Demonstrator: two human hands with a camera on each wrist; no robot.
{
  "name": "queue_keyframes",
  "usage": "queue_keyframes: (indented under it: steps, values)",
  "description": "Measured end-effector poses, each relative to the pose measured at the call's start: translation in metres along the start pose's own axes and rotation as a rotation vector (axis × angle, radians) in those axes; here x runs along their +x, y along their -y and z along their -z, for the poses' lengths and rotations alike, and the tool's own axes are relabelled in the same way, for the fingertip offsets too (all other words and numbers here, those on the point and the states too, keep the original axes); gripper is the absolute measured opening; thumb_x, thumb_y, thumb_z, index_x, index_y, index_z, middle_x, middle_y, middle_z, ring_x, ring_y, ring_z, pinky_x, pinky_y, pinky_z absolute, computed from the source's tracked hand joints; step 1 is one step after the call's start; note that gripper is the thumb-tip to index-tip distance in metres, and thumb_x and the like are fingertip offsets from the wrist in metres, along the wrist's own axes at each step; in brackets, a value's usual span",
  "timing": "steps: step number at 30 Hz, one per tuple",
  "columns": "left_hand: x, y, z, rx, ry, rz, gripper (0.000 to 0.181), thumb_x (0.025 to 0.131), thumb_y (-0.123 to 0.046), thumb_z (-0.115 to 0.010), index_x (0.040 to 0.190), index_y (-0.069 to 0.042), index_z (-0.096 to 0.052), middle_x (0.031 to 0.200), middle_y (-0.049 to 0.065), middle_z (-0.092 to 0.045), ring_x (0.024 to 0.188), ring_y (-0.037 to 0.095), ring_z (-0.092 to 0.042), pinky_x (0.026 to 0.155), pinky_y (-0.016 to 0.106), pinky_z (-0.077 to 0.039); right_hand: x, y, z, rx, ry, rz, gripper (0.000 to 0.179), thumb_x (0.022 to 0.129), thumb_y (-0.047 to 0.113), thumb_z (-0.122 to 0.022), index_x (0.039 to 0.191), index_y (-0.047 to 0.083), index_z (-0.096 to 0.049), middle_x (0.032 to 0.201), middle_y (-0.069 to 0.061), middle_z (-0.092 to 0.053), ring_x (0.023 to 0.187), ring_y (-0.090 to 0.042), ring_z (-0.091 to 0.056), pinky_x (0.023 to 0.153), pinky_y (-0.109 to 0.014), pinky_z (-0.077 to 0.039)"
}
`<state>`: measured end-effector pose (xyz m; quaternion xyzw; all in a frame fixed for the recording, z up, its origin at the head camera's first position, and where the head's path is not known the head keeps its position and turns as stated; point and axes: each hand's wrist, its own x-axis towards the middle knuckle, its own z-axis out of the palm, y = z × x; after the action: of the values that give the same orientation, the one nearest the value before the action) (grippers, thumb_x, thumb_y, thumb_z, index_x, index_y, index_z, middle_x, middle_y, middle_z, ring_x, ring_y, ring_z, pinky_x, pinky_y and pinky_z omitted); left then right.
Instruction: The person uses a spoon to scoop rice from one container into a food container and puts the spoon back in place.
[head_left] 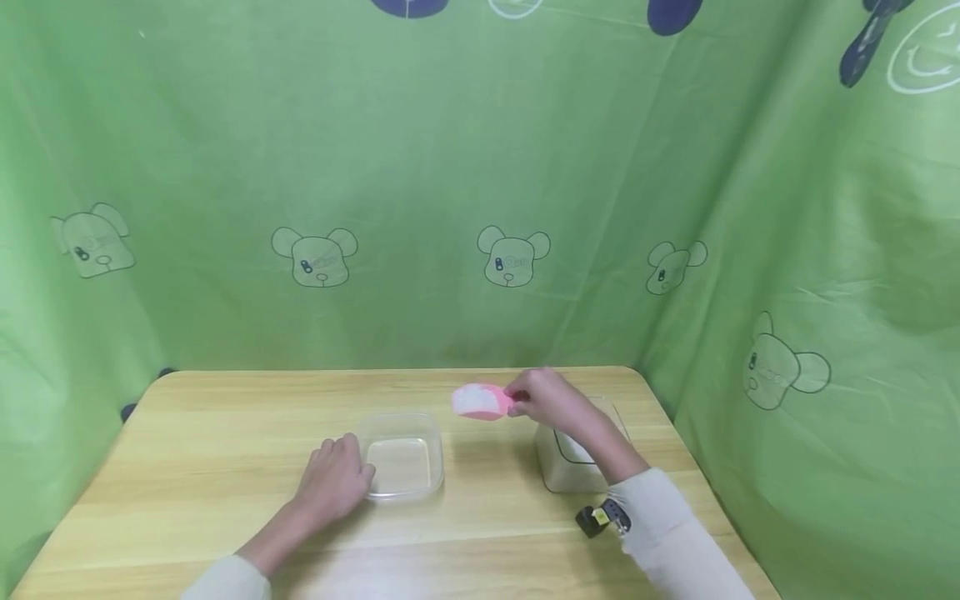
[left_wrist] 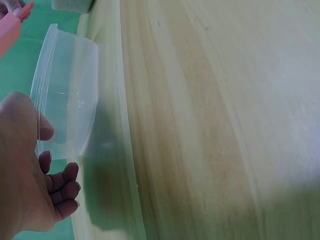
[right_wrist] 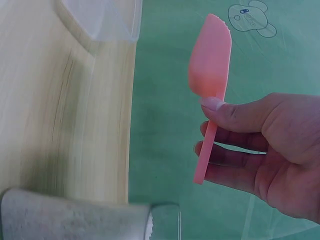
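My left hand (head_left: 335, 479) grips the left rim of a clear square plastic container (head_left: 405, 497), its thumb and fingers on either side of the wall in the left wrist view. The container stands on the table, and its floor shows through bare. My right hand (head_left: 551, 400) holds a pink scoop (right_wrist: 212, 60) by its handle, thumb on top and fingers beneath. A heap of white grainy stuff (head_left: 474, 397) fills the scoop, which is raised above the table between the two containers. Below the right forearm stands a clear box (head_left: 562, 475) with white contents, partly hidden by the arm.
The wooden table (head_left: 225, 442) ends at a green curtain (head_left: 412, 317) behind and at both sides. A black strap with a small device (head_left: 600, 518) sits by the right sleeve cuff.
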<state>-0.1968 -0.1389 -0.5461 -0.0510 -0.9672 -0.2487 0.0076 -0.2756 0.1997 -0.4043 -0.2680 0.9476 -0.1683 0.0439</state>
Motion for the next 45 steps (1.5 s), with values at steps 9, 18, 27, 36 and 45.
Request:
queue_keyframes:
  steps: [9,18,27,36,45]
  values:
    - [-0.002,-0.001,0.0,0.01,0.003,-0.008,0.019,0.095,-0.021,-0.056,0.083,-0.01,-0.047,0.075,0.004,-0.045,0.071,0.022,-0.039,0.067,0.034,-0.031,0.01,0.01,-0.012,0.0,0.023,0.021,0.005,0.087,0.014,-0.08,0.091,0.012,-0.079,0.082,0.003,-0.074,0.07,-0.006,-0.06,0.07,-0.023,-0.053]
    - [-0.003,-0.002,-0.001,0.024,-0.015,-0.018,0.02,0.095,-0.021,-0.056,0.082,-0.009,-0.047,0.074,0.004,-0.044,0.071,0.022,-0.039,0.066,0.033,-0.031,0.018,0.018,-0.021,-0.018,0.039,0.05,0.004,0.087,0.015,-0.08,0.089,0.012,-0.079,0.077,0.004,-0.072,0.067,-0.005,-0.057,0.067,-0.022,-0.052]
    - [-0.003,-0.001,-0.002,0.016,-0.007,-0.016,0.02,0.095,-0.021,-0.055,0.08,-0.011,-0.046,0.074,0.004,-0.043,0.07,0.022,-0.038,0.066,0.033,-0.03,0.02,0.027,-0.026,-0.049,0.054,0.047,0.008,0.088,0.014,-0.08,0.095,0.011,-0.08,0.083,0.001,-0.076,0.07,-0.006,-0.061,0.071,-0.024,-0.054]
    - [-0.001,0.0,-0.001,0.022,-0.005,-0.018,0.02,0.095,-0.021,-0.055,0.081,-0.01,-0.046,0.074,0.005,-0.044,0.071,0.022,-0.039,0.067,0.034,-0.031,0.026,0.035,-0.031,-0.14,0.049,0.099,0.002,0.087,0.012,-0.079,0.086,0.013,-0.077,0.08,0.002,-0.073,0.072,-0.007,-0.061,0.074,-0.025,-0.055]
    - [0.0,0.0,0.001,0.024,-0.005,-0.009,0.02,0.096,-0.022,-0.055,0.083,-0.009,-0.047,0.075,0.005,-0.045,0.072,0.022,-0.039,0.067,0.034,-0.031,0.031,0.042,-0.035,-0.205,0.047,0.132,0.006,0.087,0.012,-0.08,0.092,0.011,-0.079,0.087,0.0,-0.074,0.079,-0.011,-0.065,0.077,-0.026,-0.057]
